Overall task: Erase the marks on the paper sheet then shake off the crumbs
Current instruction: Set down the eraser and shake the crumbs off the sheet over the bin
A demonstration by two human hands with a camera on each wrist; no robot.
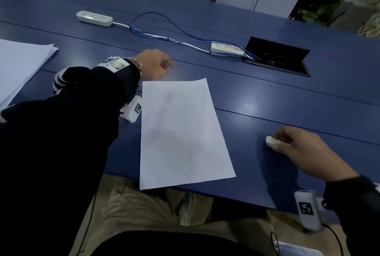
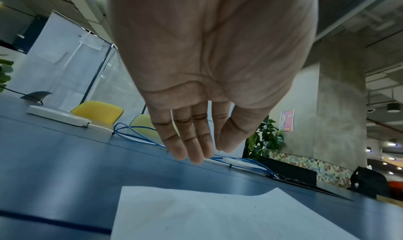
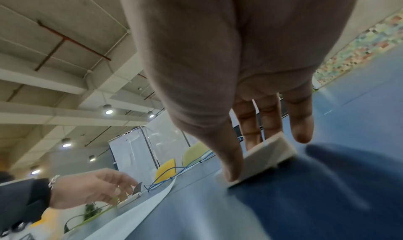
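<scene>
Paper, one thin white sheet point(image 1: 183, 132), lies flat at frame centre on the blue table point(image 1: 287, 99), faint specks remaining. My right hand point(image 1: 302, 150) pinches the small white eraser block point(image 1: 272, 141) at lower right, clear of it. My left hand point(image 1: 154, 65), fingers relaxed and empty, hovers above its top corner, probably to lift it.

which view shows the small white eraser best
The right wrist view: the small white block eraser fills the foreground, pinched by the right hand on the blue table. The head view shows only its white end; the left wrist view shows none.
</scene>
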